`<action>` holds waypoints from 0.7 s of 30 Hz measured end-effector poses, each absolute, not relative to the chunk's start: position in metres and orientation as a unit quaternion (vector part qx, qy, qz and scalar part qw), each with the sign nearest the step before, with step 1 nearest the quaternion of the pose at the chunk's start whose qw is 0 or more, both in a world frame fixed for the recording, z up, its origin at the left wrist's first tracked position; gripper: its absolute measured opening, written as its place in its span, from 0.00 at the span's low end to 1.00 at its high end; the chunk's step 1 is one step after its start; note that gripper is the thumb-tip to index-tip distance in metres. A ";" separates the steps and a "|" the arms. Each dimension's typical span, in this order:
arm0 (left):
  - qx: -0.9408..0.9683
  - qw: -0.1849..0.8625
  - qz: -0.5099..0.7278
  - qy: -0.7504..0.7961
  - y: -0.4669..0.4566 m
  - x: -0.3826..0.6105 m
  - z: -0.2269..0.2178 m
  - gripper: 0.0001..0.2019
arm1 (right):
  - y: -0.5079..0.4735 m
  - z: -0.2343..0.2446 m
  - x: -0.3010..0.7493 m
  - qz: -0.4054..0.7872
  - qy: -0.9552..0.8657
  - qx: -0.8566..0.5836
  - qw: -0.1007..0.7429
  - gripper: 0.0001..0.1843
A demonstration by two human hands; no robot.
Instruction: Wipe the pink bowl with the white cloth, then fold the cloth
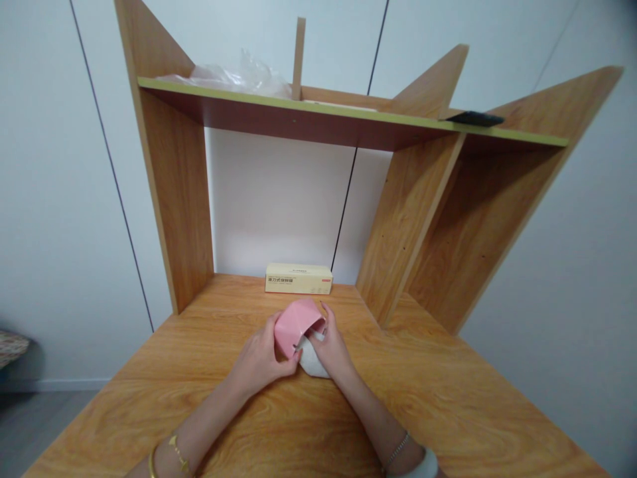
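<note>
My left hand (259, 360) grips a pink bowl (293, 326) tilted on its side over the wooden desk (448, 398), thumb against its rim. My right hand (332, 348) is closed on a white cloth (312, 362) that reaches into the bowl's opening. Both hands sit together at the middle of the desk, just in front of a long cream box (298, 278).
A wooden shelf unit (169, 199) rises at the back of the desk with upright dividers. On its top shelf lie a crumpled clear plastic bag (239, 74) and a flat black object (475, 119). White wall panels stand behind.
</note>
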State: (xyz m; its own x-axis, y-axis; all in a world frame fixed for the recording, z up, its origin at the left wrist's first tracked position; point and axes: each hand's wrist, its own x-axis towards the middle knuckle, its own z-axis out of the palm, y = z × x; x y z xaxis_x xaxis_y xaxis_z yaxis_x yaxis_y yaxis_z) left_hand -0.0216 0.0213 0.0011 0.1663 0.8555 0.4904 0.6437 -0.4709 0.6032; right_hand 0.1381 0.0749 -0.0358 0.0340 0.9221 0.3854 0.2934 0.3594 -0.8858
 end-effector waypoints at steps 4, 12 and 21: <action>0.762 0.088 0.371 0.523 0.021 -0.023 0.001 0.32 | 0.070 -0.026 0.142 0.258 -0.650 -0.531 0.478 0.42; 0.759 0.081 0.336 0.552 0.020 -0.021 0.004 0.33 | 0.064 -0.016 0.149 0.108 -0.691 -0.594 0.398 0.37; 0.771 0.092 0.352 0.523 0.020 -0.023 0.001 0.35 | 0.062 -0.022 0.150 0.153 -0.708 -0.549 0.418 0.31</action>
State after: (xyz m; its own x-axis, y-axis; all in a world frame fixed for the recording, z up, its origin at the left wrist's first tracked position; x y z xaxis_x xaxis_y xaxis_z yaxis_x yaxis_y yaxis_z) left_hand -0.0231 0.0199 0.0012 0.2050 0.8709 0.4466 0.7405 -0.4364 0.5111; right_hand 0.1498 0.0617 -0.0221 -0.0480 0.9043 0.4241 0.6483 0.3512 -0.6755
